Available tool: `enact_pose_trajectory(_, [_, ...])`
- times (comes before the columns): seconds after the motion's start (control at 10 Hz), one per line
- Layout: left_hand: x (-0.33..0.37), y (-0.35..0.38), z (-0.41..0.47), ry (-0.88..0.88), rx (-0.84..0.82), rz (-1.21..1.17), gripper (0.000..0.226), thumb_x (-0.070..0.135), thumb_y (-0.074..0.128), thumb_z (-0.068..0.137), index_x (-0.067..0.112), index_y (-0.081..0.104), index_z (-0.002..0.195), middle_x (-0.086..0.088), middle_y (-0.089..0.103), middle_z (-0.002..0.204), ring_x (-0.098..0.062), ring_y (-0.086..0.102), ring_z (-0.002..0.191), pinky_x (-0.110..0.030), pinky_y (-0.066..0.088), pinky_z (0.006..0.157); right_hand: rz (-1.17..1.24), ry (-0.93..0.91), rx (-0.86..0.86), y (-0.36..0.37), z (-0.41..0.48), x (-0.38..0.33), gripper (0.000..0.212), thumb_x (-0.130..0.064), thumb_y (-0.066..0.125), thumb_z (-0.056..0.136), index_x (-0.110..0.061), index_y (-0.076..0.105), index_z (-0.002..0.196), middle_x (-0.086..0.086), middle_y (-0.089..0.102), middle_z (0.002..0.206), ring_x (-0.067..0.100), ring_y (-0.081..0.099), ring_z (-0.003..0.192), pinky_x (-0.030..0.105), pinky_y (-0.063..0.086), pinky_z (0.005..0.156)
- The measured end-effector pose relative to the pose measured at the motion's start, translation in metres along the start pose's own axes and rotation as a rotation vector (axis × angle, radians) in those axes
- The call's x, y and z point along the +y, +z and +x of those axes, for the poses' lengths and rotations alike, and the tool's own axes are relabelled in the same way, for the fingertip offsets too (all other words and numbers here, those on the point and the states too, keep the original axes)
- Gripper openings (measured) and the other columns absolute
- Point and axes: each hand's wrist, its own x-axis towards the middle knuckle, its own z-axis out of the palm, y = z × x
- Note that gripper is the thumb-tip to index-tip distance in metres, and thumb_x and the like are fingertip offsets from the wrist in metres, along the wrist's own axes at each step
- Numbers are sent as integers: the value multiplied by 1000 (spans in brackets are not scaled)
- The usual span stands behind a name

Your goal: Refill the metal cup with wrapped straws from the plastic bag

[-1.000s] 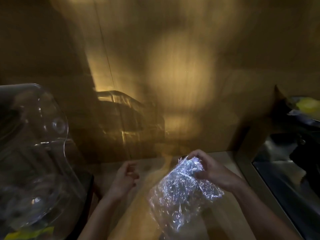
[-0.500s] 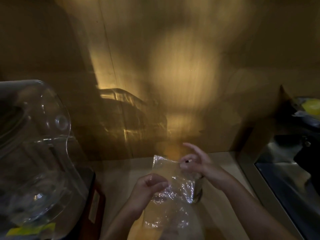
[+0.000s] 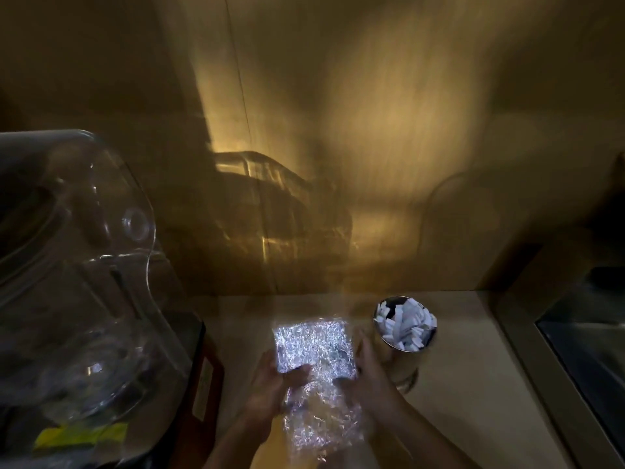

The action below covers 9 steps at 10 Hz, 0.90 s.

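Both hands are on the crinkled clear plastic bag (image 3: 313, 353), held flat just above the pale beige counter (image 3: 473, 384) and catching a hard glare. The left hand (image 3: 274, 384) curls round the bag's left edge with the thumb laid across the film; the right hand (image 3: 368, 377) clasps the right edge, fingers partly closed on it. Just to the right, standing on the counter, is the shiny round metal cup (image 3: 404, 350) — its mouth already crowded with white paper-wrapped straws (image 3: 409, 324). Whether any straws remain inside the bag I can't tell through the shine.

The step looks like smoothing or folding the bag now that the cup seems full. To do it well, I'd keep the film pressed between both thumbs and work away from the cup — the right hand sits close beside it, and a careless elbow could tip it. The big clear plastic dome (image 3: 74, 265) on the left stays out of the way
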Motion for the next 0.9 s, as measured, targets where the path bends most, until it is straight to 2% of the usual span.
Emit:
enact_pose_trajectory(0.1, [-17, -8, 9, -28, 100, -44, 50, -11, 58, 81, 21, 38, 113, -12, 59, 92, -19, 65, 63, -27, 53, 42, -135, 54, 178, 11, 14, 19, 50, 16, 55, 74, -20, 36, 103, 22, 54, 115, 29, 56, 97, 33, 51, 74])
enact_pose_trajectory(0.2, [-29, -12, 23, 28, 243, 108, 41, -23, 58, 70, 13, 46, 87, -14, 51, 80, -24, 52, 56, -26, 47, 42, -267, 187, 163, 20, 23, 35, 34, 0, 60, 77, -28, 41, 81, 7, 56, 94, 23, 56, 88, 10, 46, 60])
enact_pose_trajectory(0.3, [-38, -13, 34, 101, 277, 397, 27, -13, 63, 73, 11, 61, 82, -19, 60, 96, -30, 59, 77, -34, 50, 76, -288, 162, 132, 26, 32, 48, 35, 7, 61, 72, -24, 47, 73, 8, 55, 86, 27, 55, 88, 28, 50, 70])
enact_pose_trajectory(0.4, [-47, -12, 38, 114, 179, 739, 33, 9, 65, 81, 7, 60, 113, -12, 54, 119, -23, 53, 111, -13, 29, 91, -452, 146, 56, 29, 37, 54, 29, -2, 66, 73, -16, 55, 96, 11, 52, 103, 27, 54, 101, 34, 43, 89])
enact_pose_trajectory(0.5, [-54, -8, 37, 138, 100, 888, 35, 20, 57, 86, 10, 53, 119, -8, 42, 133, -22, 40, 127, -13, 21, 99, -804, 97, -92, 26, 40, 56, 48, -23, 61, 82, -11, 44, 126, 11, 44, 123, 24, 43, 118, 29, 33, 101])
enact_pose_trajectory(0.6, [-63, -6, 36, 149, 51, 1117, 45, 32, 45, 91, 18, 40, 133, -4, 29, 148, -17, 28, 136, -19, 20, 107, -1105, 63, -131, 27, 38, 53, 61, -38, 49, 86, -21, 25, 139, 6, 33, 136, 22, 32, 126, 32, 27, 106])
enact_pose_trajectory(0.7, [-58, -6, 35, 146, 83, 1202, 49, 37, 44, 89, 24, 35, 136, 1, 25, 151, -15, 26, 136, -23, 23, 108, -1157, 66, -116, 30, 36, 46, 58, -40, 45, 89, -19, 24, 139, 9, 19, 149, 25, 20, 135, 33, 20, 111])
enact_pose_trajectory(0.8, [-43, -8, 40, 179, 107, 1207, 50, 40, 47, 88, 23, 37, 133, 1, 35, 145, -17, 34, 131, -25, 27, 106, -1140, 50, -110, 30, 39, 33, 52, -41, 44, 90, -18, 30, 135, 12, 12, 153, 25, 14, 139, 34, 17, 112])
enact_pose_trajectory(0.9, [-18, -7, 47, 212, 104, 1097, 51, 44, 51, 87, 20, 41, 131, -4, 52, 133, -22, 48, 122, -30, 38, 100, -1059, -26, -109, 30, 49, 9, 48, -36, 49, 88, -14, 39, 129, 12, 32, 144, 26, 32, 130, 34, 29, 107])
